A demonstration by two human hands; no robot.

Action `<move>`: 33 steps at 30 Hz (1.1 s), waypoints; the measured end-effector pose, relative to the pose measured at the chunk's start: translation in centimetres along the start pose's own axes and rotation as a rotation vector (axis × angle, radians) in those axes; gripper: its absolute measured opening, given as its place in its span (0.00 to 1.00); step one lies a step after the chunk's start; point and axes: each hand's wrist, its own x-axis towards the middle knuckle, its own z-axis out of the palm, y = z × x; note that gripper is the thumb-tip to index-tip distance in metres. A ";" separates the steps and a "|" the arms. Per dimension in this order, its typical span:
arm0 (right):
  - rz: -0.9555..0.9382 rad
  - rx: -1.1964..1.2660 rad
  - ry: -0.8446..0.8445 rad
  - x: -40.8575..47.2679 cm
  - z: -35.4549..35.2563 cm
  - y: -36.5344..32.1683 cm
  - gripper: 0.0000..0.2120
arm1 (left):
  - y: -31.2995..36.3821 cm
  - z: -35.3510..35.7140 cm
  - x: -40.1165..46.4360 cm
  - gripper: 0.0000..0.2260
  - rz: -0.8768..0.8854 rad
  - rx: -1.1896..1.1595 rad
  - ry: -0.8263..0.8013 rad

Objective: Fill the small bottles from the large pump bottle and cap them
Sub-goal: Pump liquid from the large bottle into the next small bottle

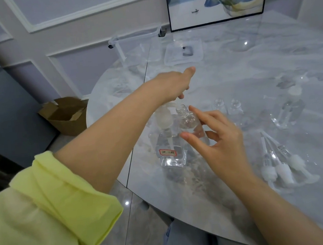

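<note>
The small bottle (190, 122) stands uncapped at the spout of the large pump bottle (168, 142), near the table (251, 66) edge. It looks clear, rigid and light, probably tippy and slick if wet, so its body below the neck seems the best place to hold it. The right hand (217, 133) cups it, fingers loosely spread, thumb and fingertips just touching. The left hand (174, 84) reaches over the pump head; its fingers are hidden. Two more open small bottles (228, 107) wait behind, and three pump caps (280, 166) lie at right.
</note>
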 end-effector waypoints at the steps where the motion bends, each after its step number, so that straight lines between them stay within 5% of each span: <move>1: -0.007 -0.005 -0.001 0.1 0.1 0.0 0.29 | -0.1 0.0 0.0 0.30 -0.010 -0.005 -0.013; 22: 0.009 -0.007 0.000 -0.1 0.1 0.1 0.30 | 0.5 0.0 -0.1 0.31 -0.015 0.075 -0.032; 33: -0.013 -0.044 0.004 -0.1 0.1 0.0 0.28 | 0.2 -0.2 0.4 0.30 0.038 -0.074 -0.038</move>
